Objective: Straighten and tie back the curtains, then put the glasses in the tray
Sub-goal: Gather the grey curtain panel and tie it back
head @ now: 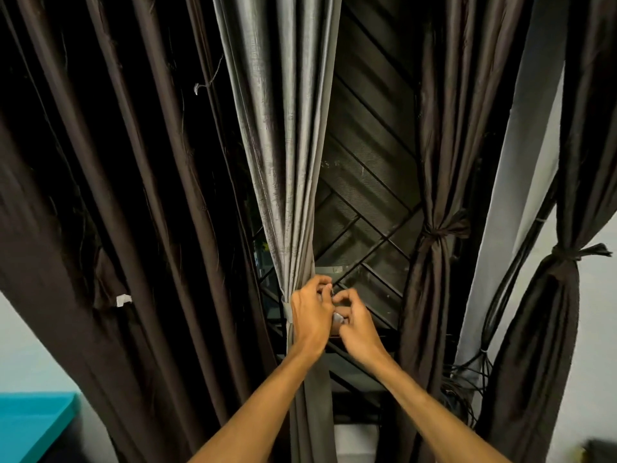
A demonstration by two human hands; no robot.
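One grey curtain (283,162), hanging vertical; one grey tie-back (286,309) around it, pinched by curled fingers of your left hand (310,315) and right hand (357,332); two tied brown curtains (430,279) alongside.

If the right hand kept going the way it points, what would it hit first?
The right hand would likely meet the left hand first, close ahead at the tie round the grey curtain; depth is unclear.

This looks like a room in a home. Long brown curtains (133,195) and a grey curtain (283,145) hang over a window with a diagonal metal grille (367,182). 2 brown panels (434,279) at the right are knotted back. Loose cables (480,362) trail down a pale wall (601,345), and a teal surface (30,426) sits low at the left.
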